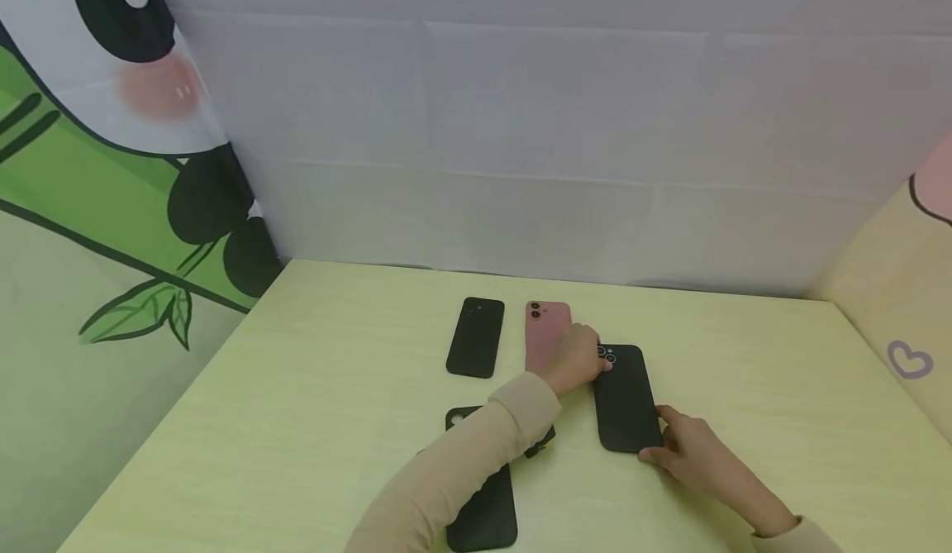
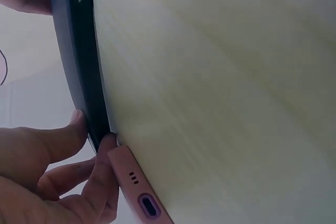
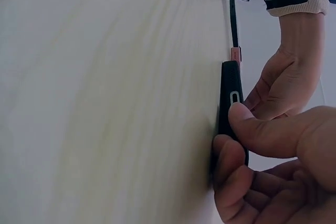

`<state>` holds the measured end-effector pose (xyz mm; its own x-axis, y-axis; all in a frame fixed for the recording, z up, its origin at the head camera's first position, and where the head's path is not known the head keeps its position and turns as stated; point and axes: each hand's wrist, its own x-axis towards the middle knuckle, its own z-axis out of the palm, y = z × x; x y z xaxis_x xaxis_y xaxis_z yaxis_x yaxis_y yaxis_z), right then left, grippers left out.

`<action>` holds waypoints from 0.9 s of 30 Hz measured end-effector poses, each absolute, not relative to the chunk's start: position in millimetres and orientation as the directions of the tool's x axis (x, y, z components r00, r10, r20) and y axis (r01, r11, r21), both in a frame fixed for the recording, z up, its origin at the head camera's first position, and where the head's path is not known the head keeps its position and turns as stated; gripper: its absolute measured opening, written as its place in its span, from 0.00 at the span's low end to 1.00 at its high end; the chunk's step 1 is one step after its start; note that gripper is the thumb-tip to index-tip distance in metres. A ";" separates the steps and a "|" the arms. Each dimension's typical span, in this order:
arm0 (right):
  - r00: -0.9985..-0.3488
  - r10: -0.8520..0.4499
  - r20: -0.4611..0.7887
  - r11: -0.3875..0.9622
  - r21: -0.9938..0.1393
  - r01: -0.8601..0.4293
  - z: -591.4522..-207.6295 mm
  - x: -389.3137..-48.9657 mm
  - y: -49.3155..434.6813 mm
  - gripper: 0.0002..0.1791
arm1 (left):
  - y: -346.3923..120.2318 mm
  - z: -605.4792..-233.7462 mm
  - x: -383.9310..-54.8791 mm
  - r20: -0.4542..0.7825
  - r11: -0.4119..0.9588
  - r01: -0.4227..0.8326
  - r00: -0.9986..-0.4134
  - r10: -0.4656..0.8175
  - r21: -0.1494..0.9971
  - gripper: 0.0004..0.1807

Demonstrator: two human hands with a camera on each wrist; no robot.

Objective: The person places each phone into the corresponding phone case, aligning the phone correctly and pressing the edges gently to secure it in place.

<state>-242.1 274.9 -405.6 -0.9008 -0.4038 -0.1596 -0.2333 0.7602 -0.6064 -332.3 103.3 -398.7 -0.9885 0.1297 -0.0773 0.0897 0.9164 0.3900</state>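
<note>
A black phone (image 1: 627,400) lies back up on the right of the row, a camera cluster at its upper left corner. My left hand (image 1: 576,359) grips that corner between thumb and fingers, crossing over a pink phone (image 1: 546,330). At the opposite, lower right corner, my right hand (image 1: 687,450) pinches the black phone; its slotted bottom edge shows in the right wrist view, beside the thumb. In the left wrist view, the fingers of my left hand (image 2: 68,166) touch both the black phone (image 2: 84,61) and the end of the pink phone (image 2: 139,187).
Another black phone (image 1: 476,338) lies left of the pink one. Nearer to me, a black phone or phone case (image 1: 487,516) is partly covered by my left sleeve (image 1: 461,470). A white wall panel (image 1: 521,148) rises behind the pale yellow table (image 1: 297,396).
</note>
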 end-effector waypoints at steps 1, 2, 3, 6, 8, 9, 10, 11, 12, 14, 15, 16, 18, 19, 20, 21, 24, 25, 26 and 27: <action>-0.901 -0.404 -0.159 0.763 -0.602 -0.236 -405.3 -242.2 274.4 0.35 | 103.1 -398.6 -332.2 -0.076 0.919 0.090 -0.989 0.128 0.383 0.15; -0.899 -0.407 -0.160 0.764 -0.599 -0.239 -405.0 -242.3 273.8 0.35 | 103.0 -398.4 -332.1 -0.078 0.922 0.089 -0.989 0.127 0.377 0.15; -0.897 -0.414 -0.157 0.763 -0.597 -0.247 -404.7 -242.4 273.3 0.35 | 102.7 -398.0 -331.9 -0.079 0.923 0.087 -0.989 0.125 0.374 0.15; -0.887 -0.439 -0.142 0.762 -0.582 -0.284 -404.5 -243.2 271.5 0.32 | 102.1 -396.3 -331.3 -0.080 0.932 0.088 -0.989 0.123 0.351 0.15; -0.883 -0.452 -0.129 0.764 -0.566 -0.309 -404.5 -243.6 270.4 0.30 | 101.8 -395.2 -330.8 -0.081 0.936 0.087 -0.989 0.122 0.340 0.15; -0.880 -0.460 -0.118 0.765 -0.556 -0.325 -404.8 -244.0 270.0 0.29 | 101.7 -394.9 -330.7 -0.079 0.939 0.090 -0.989 0.123 0.333 0.15; -0.880 -0.461 -0.112 0.769 -0.546 -0.333 -404.9 -244.0 269.3 0.28 | 101.6 -394.7 -330.5 -0.077 0.943 0.095 -0.989 0.126 0.320 0.15; -0.880 -0.461 -0.109 0.772 -0.538 -0.338 -404.9 -243.7 268.7 0.28 | 101.6 -394.5 -330.5 -0.076 0.949 0.106 -0.988 0.134 0.297 0.16; -0.881 -0.460 -0.106 0.776 -0.532 -0.341 -405.0 -243.7 268.1 0.27 | 101.5 -394.6 -330.5 -0.070 0.954 0.118 -0.987 0.142 0.274 0.16; -0.883 -0.461 -0.092 0.779 -0.519 -0.352 -405.1 -243.2 267.1 0.26 | 101.3 -394.8 -330.5 -0.061 0.959 0.132 -0.987 0.152 0.250 0.16; -0.884 -0.459 -0.089 0.780 -0.516 -0.353 -405.3 -243.2 266.7 0.26 | 101.3 -394.7 -330.4 -0.058 0.959 0.135 -0.986 0.154 0.250 0.16; -0.886 -0.455 -0.090 0.782 -0.516 -0.349 -405.1 -242.8 266.3 0.26 | 101.2 -394.3 -330.2 -0.056 0.959 0.136 -0.986 0.155 0.249 0.16; -0.890 -0.447 -0.097 0.785 -0.519 -0.338 -405.0 -242.7 265.8 0.26 | 100.7 -393.2 -329.5 -0.060 0.952 0.130 -0.987 0.152 0.276 0.16; -0.892 -0.441 -0.101 0.787 -0.520 -0.331 -404.8 -242.6 265.7 0.26 | 100.2 -392.4 -329.0 -0.065 0.945 0.124 -0.987 0.150 0.304 0.16; -0.898 -0.425 -0.112 0.794 -0.522 -0.311 -404.4 -242.1 265.4 0.26 | 99.6 -391.5 -328.6 -0.072 0.935 0.119 -0.986 0.151 0.334 0.16; -0.901 -0.416 -0.120 0.799 -0.521 -0.299 -404.0 -241.8 265.3 0.26 | 98.6 -390.7 -328.2 -0.077 0.927 0.120 -0.985 0.157 0.357 0.16; -0.911 -0.386 -0.144 0.814 -0.518 -0.263 -402.6 -241.2 265.4 0.27 | 93.1 -386.3 -326.6 -0.109 0.877 0.112 -0.977 0.182 0.467 0.17; -0.914 -0.375 -0.153 0.821 -0.513 -0.252 -401.9 -241.0 265.5 0.28 | 90.3 -384.3 -326.3 -0.116 0.855 0.107 -0.975 0.191 0.508 0.18; -0.917 -0.366 -0.160 0.827 -0.508 -0.241 -401.0 -240.7 265.8 0.29 | 87.3 -382.1 -326.4 -0.124 0.837 0.099 -0.973 0.195 0.538 0.19; -0.918 -0.360 -0.165 0.830 -0.506 -0.234 -400.0 -240.8 266.3 0.30 | 83.7 -379.7 -326.7 -0.132 0.817 0.089 -0.971 0.198 0.570 0.19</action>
